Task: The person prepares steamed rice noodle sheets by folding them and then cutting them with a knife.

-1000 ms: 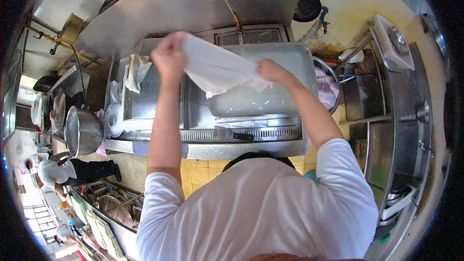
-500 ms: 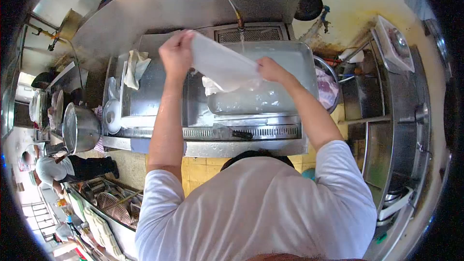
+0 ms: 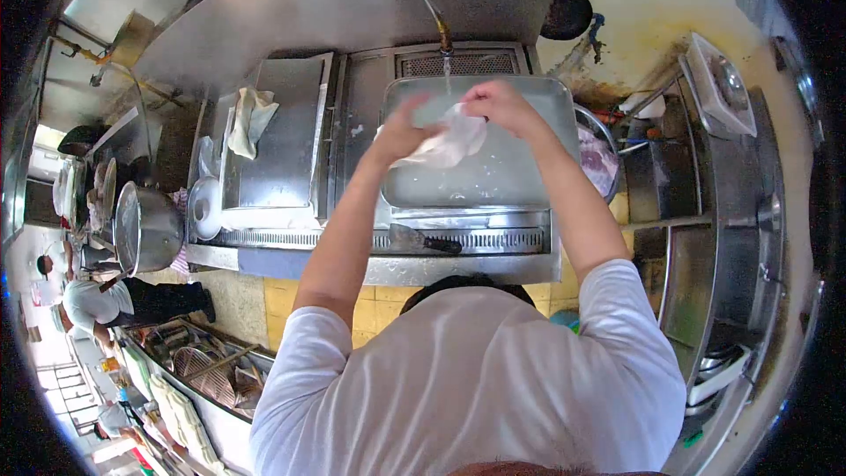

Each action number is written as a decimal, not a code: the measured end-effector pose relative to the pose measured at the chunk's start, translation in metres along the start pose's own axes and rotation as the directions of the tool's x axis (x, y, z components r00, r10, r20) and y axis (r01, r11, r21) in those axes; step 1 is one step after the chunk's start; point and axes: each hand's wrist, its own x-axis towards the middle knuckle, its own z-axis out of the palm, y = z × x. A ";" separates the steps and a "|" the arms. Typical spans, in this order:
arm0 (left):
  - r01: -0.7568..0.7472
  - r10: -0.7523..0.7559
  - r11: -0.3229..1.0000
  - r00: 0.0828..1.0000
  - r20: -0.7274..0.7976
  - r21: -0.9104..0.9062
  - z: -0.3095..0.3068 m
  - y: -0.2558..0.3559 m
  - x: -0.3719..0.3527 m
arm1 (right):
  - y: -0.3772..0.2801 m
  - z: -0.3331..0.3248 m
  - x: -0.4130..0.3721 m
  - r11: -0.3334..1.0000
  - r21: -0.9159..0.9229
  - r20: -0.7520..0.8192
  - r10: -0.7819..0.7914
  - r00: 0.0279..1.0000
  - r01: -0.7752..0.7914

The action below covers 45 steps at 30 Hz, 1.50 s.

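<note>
A limp white cloth [image 3: 454, 143] hangs bunched over a large metal tray of water [image 3: 529, 181]. My right hand [image 3: 502, 107] pinches its upper end. At the cloth's left side is my left hand [image 3: 404, 134], somewhat blurred, with thumb and fingers spread apart. Water runs from the tap [image 3: 444, 40] into the tray just behind my hands. A wide-bladed knife with a black handle [image 3: 442, 245] lies on the slotted front ledge below the tray.
Left of the tray is a flat metal pan [image 3: 280, 154] with a crumpled off-white cloth [image 3: 251, 122] at its edge. A bowl of pinkish meat [image 3: 597, 163] stands at the right. A big pot [image 3: 148, 227] and a person [image 3: 97, 301] are at the left.
The cloth was stretched wide between both hands and is now gathered and lower over the tray. My left hand has moved right and down, its fingers opening; my right hand has shifted slightly up.
</note>
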 end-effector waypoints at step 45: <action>0.039 -0.034 0.999 0.963 -0.266 0.010 -0.023 0.060 0.062 | 0.014 0.007 0.028 0.907 -0.414 -0.047 0.068 0.997 -0.081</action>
